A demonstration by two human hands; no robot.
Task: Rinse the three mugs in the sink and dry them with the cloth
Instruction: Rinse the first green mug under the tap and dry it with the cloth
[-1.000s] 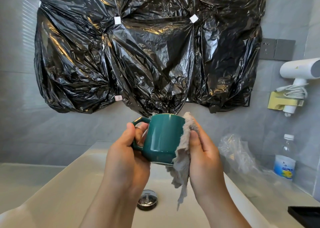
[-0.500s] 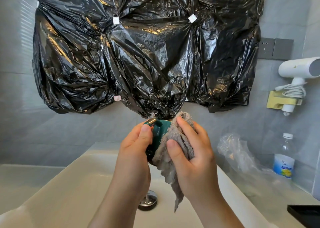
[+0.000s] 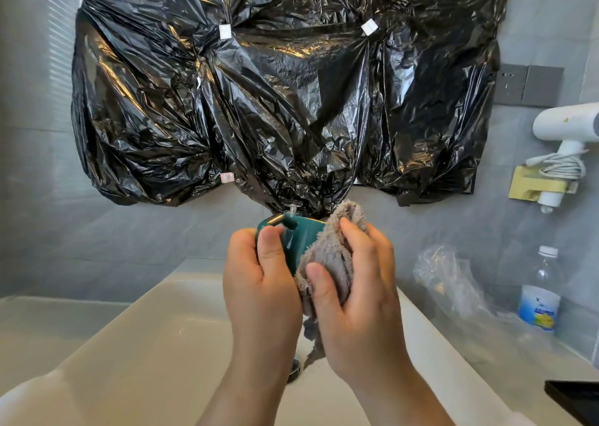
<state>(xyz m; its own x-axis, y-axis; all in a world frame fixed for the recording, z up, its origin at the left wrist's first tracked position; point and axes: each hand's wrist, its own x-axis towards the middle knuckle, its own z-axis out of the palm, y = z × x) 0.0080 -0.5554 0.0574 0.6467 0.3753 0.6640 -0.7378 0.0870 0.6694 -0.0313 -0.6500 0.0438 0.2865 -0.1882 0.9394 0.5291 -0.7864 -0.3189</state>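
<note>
Curled round the near side of the teal mug (image 3: pixel 296 244), the left hand (image 3: pixel 259 286) grips it, with the thumb lying against the wall just beside the handle. The mug is held in the air above the white sink (image 3: pixel 129 344), roughly at the middle of the view, and both hands hide most of it. At 3 o'clock from the mug, the grey cloth (image 3: pixel 330 257) is bunched against its right side. One corner of the cloth sticks up at 1 o'clock past the rim, and a ragged tail hangs down at 6 o'clock toward the drain (image 3: pixel 293 373), of which only an edge shows. The right hand (image 3: pixel 363 302) clasps the cloth, thumb and fingers folded over it and pressing it to the mug. Behind, from 10 to 2 o'clock, crumpled black plastic sheeting (image 3: pixel 275 101) covers the wall. On the counter at 3 to 4 o'clock lies a clear plastic bag (image 3: pixel 450 279), and right of it a water bottle (image 3: pixel 539 292) stands upright. At 2 o'clock a white hair dryer (image 3: pixel 567 127) sits in a wall holder, with grey sockets (image 3: pixel 528 85) above and to its left.
</note>
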